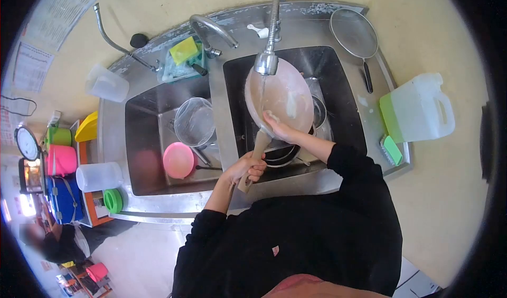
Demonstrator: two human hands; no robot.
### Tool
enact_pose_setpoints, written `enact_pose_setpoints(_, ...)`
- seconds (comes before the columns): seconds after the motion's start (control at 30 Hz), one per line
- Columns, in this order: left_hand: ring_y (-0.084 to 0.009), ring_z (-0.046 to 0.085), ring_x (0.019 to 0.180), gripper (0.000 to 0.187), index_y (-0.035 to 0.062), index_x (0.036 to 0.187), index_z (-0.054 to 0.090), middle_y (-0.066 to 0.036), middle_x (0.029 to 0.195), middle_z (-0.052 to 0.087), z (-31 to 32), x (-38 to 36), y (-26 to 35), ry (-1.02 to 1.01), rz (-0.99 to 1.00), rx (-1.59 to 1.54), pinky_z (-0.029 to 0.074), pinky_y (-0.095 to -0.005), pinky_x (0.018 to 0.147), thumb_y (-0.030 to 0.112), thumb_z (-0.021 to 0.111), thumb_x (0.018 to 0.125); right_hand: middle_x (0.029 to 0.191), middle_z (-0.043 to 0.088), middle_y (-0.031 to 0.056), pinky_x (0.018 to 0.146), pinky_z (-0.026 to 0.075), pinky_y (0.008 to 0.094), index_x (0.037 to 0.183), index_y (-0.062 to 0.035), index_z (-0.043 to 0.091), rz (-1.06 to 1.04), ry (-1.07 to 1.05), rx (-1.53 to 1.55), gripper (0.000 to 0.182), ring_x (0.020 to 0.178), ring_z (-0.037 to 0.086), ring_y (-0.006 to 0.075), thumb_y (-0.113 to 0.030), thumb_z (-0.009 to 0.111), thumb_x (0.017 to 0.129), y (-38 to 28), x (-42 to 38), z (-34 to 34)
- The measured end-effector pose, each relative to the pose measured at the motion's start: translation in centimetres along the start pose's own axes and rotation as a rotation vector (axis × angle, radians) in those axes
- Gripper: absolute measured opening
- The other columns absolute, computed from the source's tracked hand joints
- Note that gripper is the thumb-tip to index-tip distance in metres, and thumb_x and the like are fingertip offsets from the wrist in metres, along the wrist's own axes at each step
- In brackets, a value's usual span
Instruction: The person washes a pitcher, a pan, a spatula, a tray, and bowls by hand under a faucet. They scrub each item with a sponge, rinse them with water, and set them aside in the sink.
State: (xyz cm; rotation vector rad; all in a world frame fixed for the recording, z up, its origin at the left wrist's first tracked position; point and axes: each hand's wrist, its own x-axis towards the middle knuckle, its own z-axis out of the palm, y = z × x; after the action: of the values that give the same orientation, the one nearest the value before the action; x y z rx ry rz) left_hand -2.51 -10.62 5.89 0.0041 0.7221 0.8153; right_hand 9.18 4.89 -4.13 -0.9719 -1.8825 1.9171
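Note:
A large pale pink pan [296, 95] is tilted over the right sink, under the spray tap [266, 64], from which a thin stream of water runs into it. My left hand [246, 167] is closed round the pan's beige handle [259, 146]. Inside the pan, near its lower edge, my right hand [280, 128] rests against the surface beside the water. Its fingers are partly hidden, and I cannot make out whether they hold anything. Dark cookware [282, 154] lies below the pan.
The left sink holds a clear bowl [194, 121] and a pink bowl [178, 161]. A strainer [354, 33], a jug of green liquid [417, 108] and a green brush [391, 150] are at the right. A sponge [184, 50] sits behind. Another person [63, 245] is at the far left.

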Motion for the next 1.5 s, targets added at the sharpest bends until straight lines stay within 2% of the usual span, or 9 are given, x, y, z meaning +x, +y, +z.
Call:
enact_pose_setpoints(0.17, -0.0013, 0.029, 0.04, 0.013, 0.0105, 0.093, 0.043, 0.004, 0.06, 0.034, -2.0, 2.4, 1.3, -0.088, 0.001, -0.086, 0.019, -0.018, 0.035, 0.003, 0.046, 0.083, 0.108, 0.05, 0.0206, 0.086, 0.038, 0.0376, 0.112, -0.0049, 0.045, -0.164, 0.178, -0.338, 0.028, 0.101, 0.048, 0.0349, -0.018, 0.044, 0.087, -2.9, -2.7, 0.0)
enact_pose_setpoints(0.2, -0.0013, 0.028, 0.04, 0.012, 0.0103, 0.093, 0.045, 0.004, 0.059, 0.033, -2.2, 2.7, 1.2, -0.134, 0.0, -0.129, 0.019, -0.0179, 0.035, 0.003, 0.045, 0.084, 0.096, 0.053, 0.0214, 0.08, 0.04, 0.0415, 0.109, -0.0068, 0.046, -0.494, 0.313, -0.39, 0.029, 0.09, 0.05, 0.0409, -0.011, 0.049, 0.08, -2.0, -3.1, -0.2)
enact_pose_setpoints(0.4, -0.0006, 0.028, 0.039, 0.011, 0.0096, 0.093, 0.046, 0.004, 0.059, 0.032, -2.0, 2.7, 1.6, -0.189, -0.062, -0.294, 0.018, -0.0173, 0.035, 0.003, 0.044, 0.084, 0.089, 0.054, 0.0188, 0.079, 0.04, 0.0447, 0.109, -0.0064, 0.045, -0.477, -0.076, -0.861, 0.035, 0.086, 0.051, 0.041, -0.005, 0.053, 0.075, 3.2, -6.2, -7.5)
enact_pose_setpoints(0.6, -0.0009, 0.03, 0.04, 0.011, 0.0095, 0.093, 0.045, 0.004, 0.061, 0.033, -1.7, 3.7, 1.3, -0.141, -0.015, -0.19, 0.019, -0.0171, 0.035, 0.003, 0.044, 0.084, 0.089, 0.056, 0.0171, 0.072, 0.045, 0.0426, 0.105, -0.0069, 0.048, -0.579, 0.118, -0.473, 0.033, 0.084, 0.054, 0.0389, -0.009, 0.058, 0.073, -3.0, -2.8, -3.1)
enact_pose_setpoints(0.8, -0.0014, 0.028, 0.041, 0.01, 0.0065, 0.094, 0.043, 0.004, 0.06, 0.033, -2.1, 3.3, 1.3, -0.192, 0.003, -0.364, 0.019, -0.0175, 0.035, 0.003, 0.041, 0.085, 0.091, 0.057, 0.0178, 0.068, 0.046, 0.0414, 0.097, -0.0062, 0.054, -0.699, 0.151, -0.723, 0.029, 0.079, 0.057, 0.0367, -0.013, 0.063, 0.07, -1.3, -4.1, -4.0)
enact_pose_setpoints(0.9, -0.0011, 0.028, 0.041, 0.009, 0.0056, 0.094, 0.043, 0.004, 0.06, 0.033, -2.2, 3.4, 1.1, -0.194, 0.003, -0.391, 0.02, -0.0176, 0.035, 0.003, 0.041, 0.085, 0.095, 0.058, 0.0169, 0.067, 0.047, 0.0404, 0.091, -0.0074, 0.057, -0.511, 0.114, -0.804, 0.026, 0.079, 0.058, 0.0344, -0.017, 0.065, 0.068, -1.9, -3.8, -3.5)
enact_pose_setpoints(1.1, -0.0006, 0.029, 0.042, 0.011, 0.0063, 0.094, 0.042, 0.005, 0.061, 0.032, -2.3, 2.8, 1.0, -0.169, 0.03, -0.362, 0.02, -0.0172, 0.036, 0.002, 0.041, 0.085, 0.077, 0.06, 0.0156, 0.061, 0.048, 0.0414, 0.086, -0.0074, 0.057, -0.426, 0.094, -0.837, 0.027, 0.068, 0.059, 0.035, -0.021, 0.067, 0.065, -1.3, -2.2, -2.7)
enact_pose_setpoints(1.2, -0.0007, 0.029, 0.042, 0.011, 0.0071, 0.094, 0.042, 0.005, 0.061, 0.032, -2.9, 2.4, 1.5, -0.112, 0.019, -0.345, 0.02, -0.017, 0.036, 0.002, 0.041, 0.085, 0.071, 0.06, 0.0165, 0.06, 0.047, 0.0424, 0.086, -0.0057, 0.057, -0.62, 0.073, -0.814, 0.026, 0.065, 0.058, 0.0366, -0.019, 0.067, 0.066, -0.3, -3.4, -3.7)
enact_pose_setpoints(1.5, -0.0013, 0.03, 0.042, 0.007, 0.0061, 0.09, 0.042, 0.005, 0.061, 0.032, -3.6, 2.5, 1.9, -0.164, -0.038, -0.531, 0.021, -0.017, 0.036, 0.002, 0.039, 0.085, 0.072, 0.058, 0.0146, 0.061, 0.047, 0.0392, 0.086, -0.0064, 0.054, -0.518, -0.117, -0.736, 0.021, 0.068, 0.058, 0.0353, -0.013, 0.064, 0.068, 2.0, -3.2, -5.7)
